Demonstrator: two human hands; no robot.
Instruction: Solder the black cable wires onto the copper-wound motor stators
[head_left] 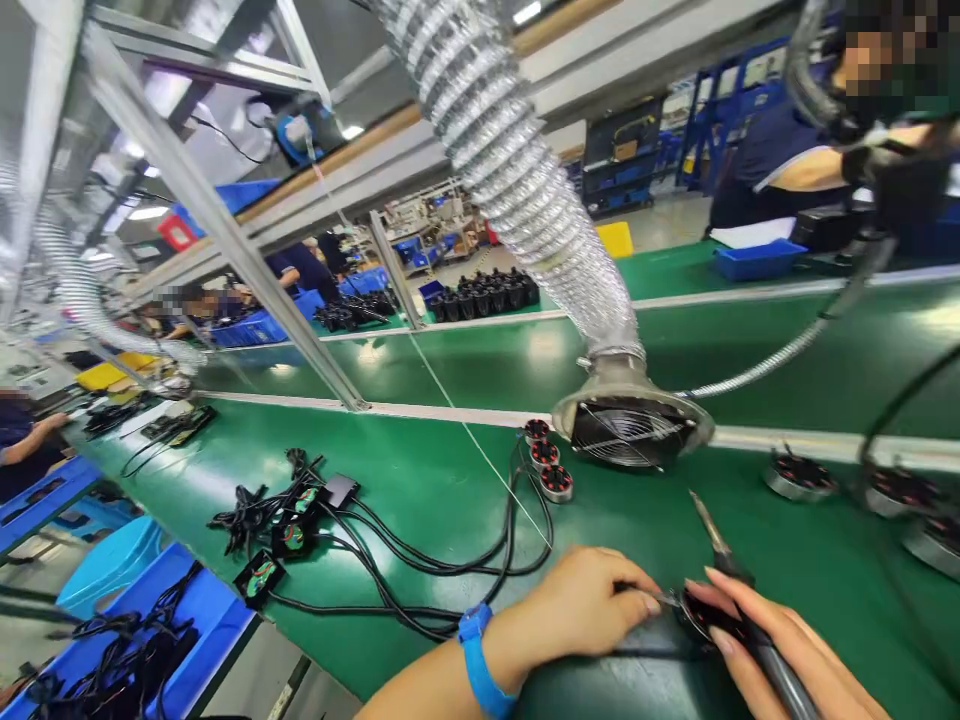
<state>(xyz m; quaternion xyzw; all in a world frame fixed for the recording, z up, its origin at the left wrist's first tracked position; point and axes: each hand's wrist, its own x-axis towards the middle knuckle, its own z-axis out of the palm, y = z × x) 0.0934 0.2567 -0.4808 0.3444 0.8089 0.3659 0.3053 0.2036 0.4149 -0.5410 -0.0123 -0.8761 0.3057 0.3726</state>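
Note:
My left hand (592, 605), with a blue wristband (484, 660), is closed in a pinch on a black cable's end, mostly covered by the fingers. Bare wire ends (667, 600) show at its fingertips, close to a round dark motor part (701, 612). A soldering iron (720, 550) is held in my right hand (780, 640), its tip pointing up and away. Thumb and fingers of that hand also rest around the round part, partly hiding it. Black cables (420, 570) run along the table on the left, passing by my left wrist.
Three round motor parts (556, 482) with cables stand near a fume extraction hood (637, 430). More round parts (801, 472) sit at right. Cables with small circuit boards (294, 538) lie left; a blue bin (225, 640) of cables is below. Co-workers sit across and at far left.

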